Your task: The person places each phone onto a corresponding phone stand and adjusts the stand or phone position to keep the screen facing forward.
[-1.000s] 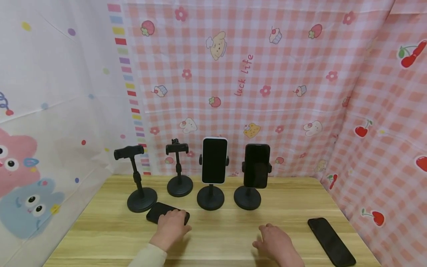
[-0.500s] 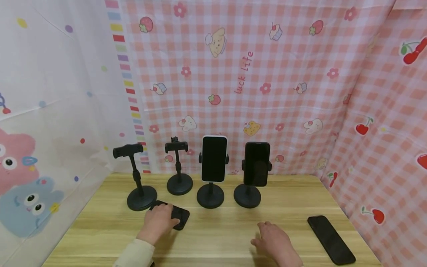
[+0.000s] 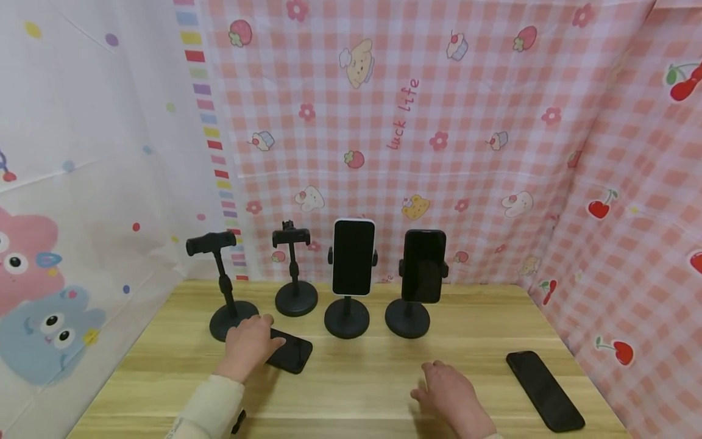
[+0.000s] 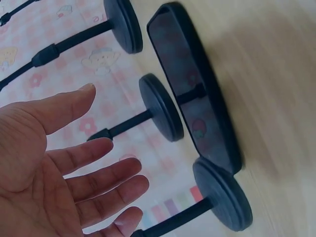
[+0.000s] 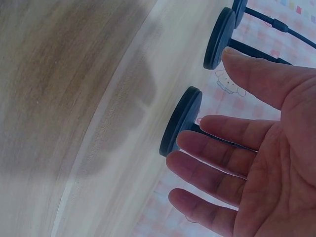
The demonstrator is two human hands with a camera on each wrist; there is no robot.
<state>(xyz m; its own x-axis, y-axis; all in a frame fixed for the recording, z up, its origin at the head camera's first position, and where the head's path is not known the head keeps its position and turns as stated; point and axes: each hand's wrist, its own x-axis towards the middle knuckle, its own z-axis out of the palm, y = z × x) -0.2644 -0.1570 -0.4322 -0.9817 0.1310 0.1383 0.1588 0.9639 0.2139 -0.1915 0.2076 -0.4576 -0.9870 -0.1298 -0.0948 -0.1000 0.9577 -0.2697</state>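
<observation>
I judge the work half done: the two right stands hold upright phones; the two left stands are bare. The left phone lies on the table glossy face up, long axis left to right, right end nearer; the right phone runs far-left to near-right. My left hand hovers at the left phone, fingers loosely spread, holding nothing; my right hand is relaxed, also holding nothing.

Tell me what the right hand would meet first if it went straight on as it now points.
Probably the round base of the stand holding the black phone; depth is unclear, so the right hand may pass over it.
</observation>
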